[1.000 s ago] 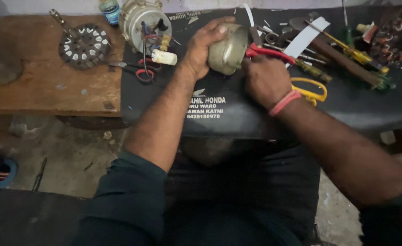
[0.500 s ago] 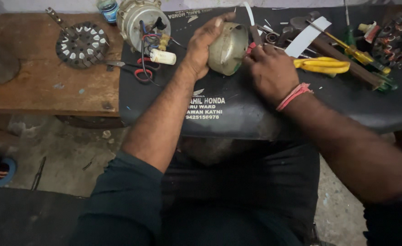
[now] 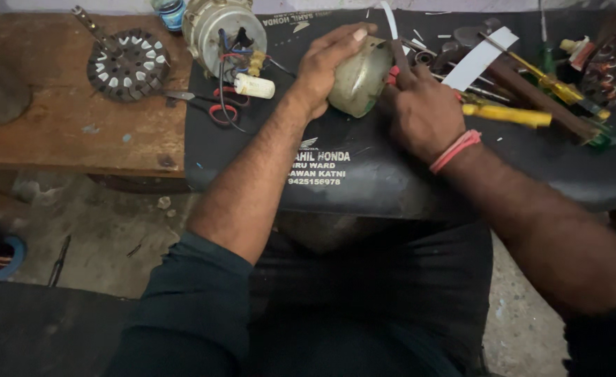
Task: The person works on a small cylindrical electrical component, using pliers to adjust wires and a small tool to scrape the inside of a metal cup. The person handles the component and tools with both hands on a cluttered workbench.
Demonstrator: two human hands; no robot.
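Nearest to the camera are the person's lap in dark trousers and both forearms, which reach forward over a black mat [image 3: 364, 188] that lies on the counter [image 3: 64, 132].

The left hand [image 3: 325, 66] is wrapped over the top of a round grey motor housing [image 3: 357, 80] and clamps it against the mat. The right hand [image 3: 423, 115], with a pink band at the wrist, is closed around a tool with a red handle [image 3: 392, 73] whose tip presses at the right edge of the housing. Half a second earlier both hands were in nearly the same grip; the right hand has closed in a little on the housing, and the housing has stayed in its place at the middle of the mat.

Just right of the right hand lies a yellow-handled tool [image 3: 507, 115], as before. To the left are red-handled scissors [image 3: 214, 105] and a white cylinder [image 3: 256, 86].

Farther away stand a second motor with coloured wires [image 3: 224, 28] and, on the bare wood, a dark round plate with white slots [image 3: 126, 63].
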